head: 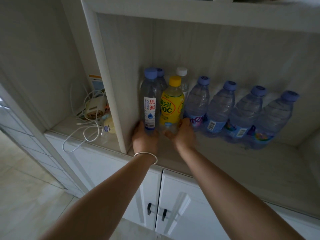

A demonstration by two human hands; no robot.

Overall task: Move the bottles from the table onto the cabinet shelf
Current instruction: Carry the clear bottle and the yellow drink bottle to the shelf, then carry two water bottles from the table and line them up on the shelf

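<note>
head view: the water bottle was gripped low down by the left hand, the yellow drink bottle held at its base by the right hand, both upright on the cabinet shelf beside the row of water bottles. full, smooth plastic, probably heavyish and a bit slippery, so best taken round the lower body.

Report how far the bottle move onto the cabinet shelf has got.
Done: four blue-capped water bottles stand in a row on the cabinet shelf, two more bottles behind. In hand: left hand grips the white-labelled water bottle, right hand the yellow drink bottle, both at the shelf. Left: releasing them; the table is out of view.
</note>
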